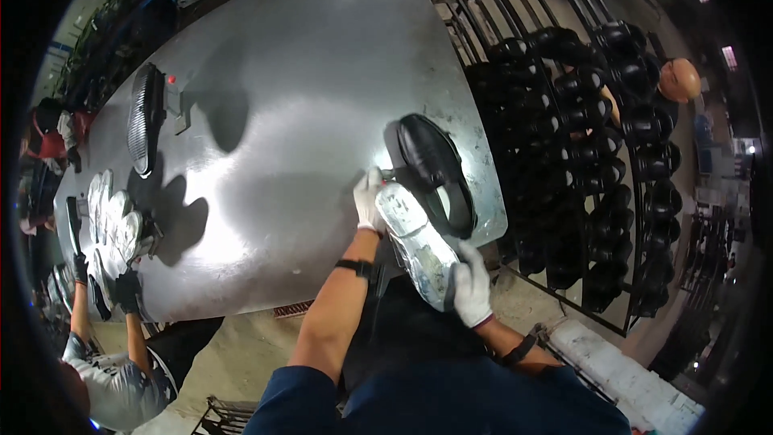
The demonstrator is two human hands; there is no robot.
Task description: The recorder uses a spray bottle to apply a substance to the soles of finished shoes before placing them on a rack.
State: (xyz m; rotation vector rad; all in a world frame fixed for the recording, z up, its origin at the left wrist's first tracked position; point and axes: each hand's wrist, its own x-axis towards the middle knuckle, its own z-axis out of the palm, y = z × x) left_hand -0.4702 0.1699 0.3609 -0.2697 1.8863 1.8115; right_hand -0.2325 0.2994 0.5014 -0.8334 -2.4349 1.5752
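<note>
A silver, shoe-shaped metal last [419, 250] lies slantwise in front of me at the table's near right edge, its narrow end pointing away. My right hand [472, 288], in a white glove, grips its near end from the right side. Beside the far end, my white-gloved left hand [369, 201] has its fingers closed. A small dark metal piece and a bit of red show at those fingertips; what they hold is mostly hidden. Just beyond, a black shoe [435, 169] rests on the table with its opening toward me.
The grey metal table [306, 56] stretches left. On it stand a dark ridged sole [145, 121], a bracket [181, 117] with a red knob, and several silver lasts [113, 209]. A co-worker [121, 379] works there. Racks of black shoes [596, 129] stand right, another person behind them.
</note>
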